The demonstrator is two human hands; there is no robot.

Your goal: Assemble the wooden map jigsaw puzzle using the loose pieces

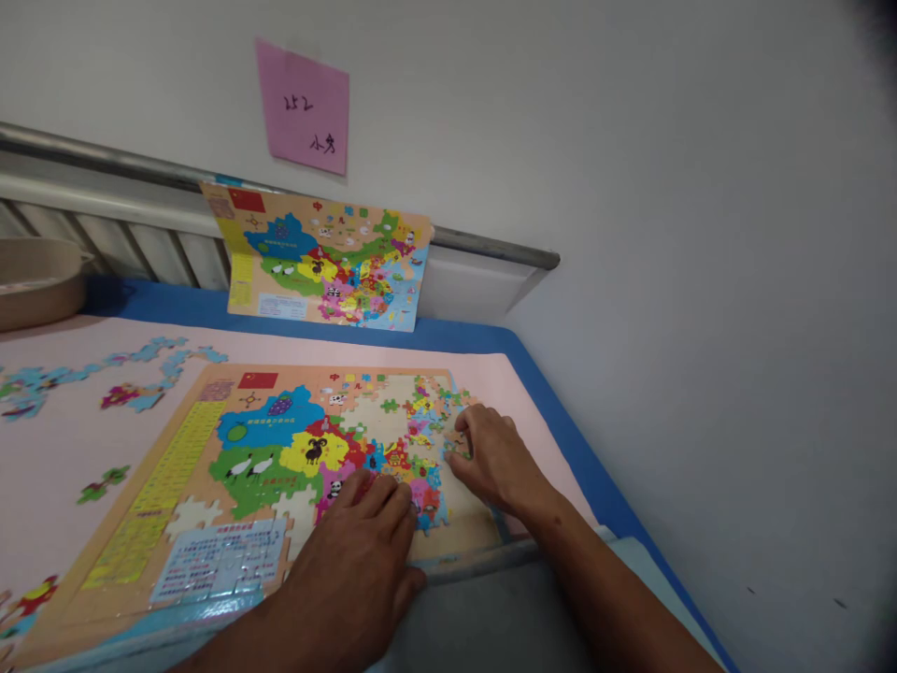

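A partly filled jigsaw puzzle of a map (245,449) lies in its tray on the table, with bare board showing in the middle and on the right. My left hand (371,542) rests on its lower middle part, fingers lightly bent and laid down on the pieces, apparently holding nothing. At the right side of the tray, my right hand (494,458) bends thumb and forefinger around a small puzzle piece, whose shape is mostly hidden. Several loose pieces (389,406) lie on the bare board, and more are near my right fingertips.
A printed map picture (329,262) leans upright against the metal rail (491,246). Joined strips of blue pieces (147,355) and a loose green piece (103,483) lie left of the tray. A round basin (38,285) stands far left. A pink note (305,112) hangs on the wall.
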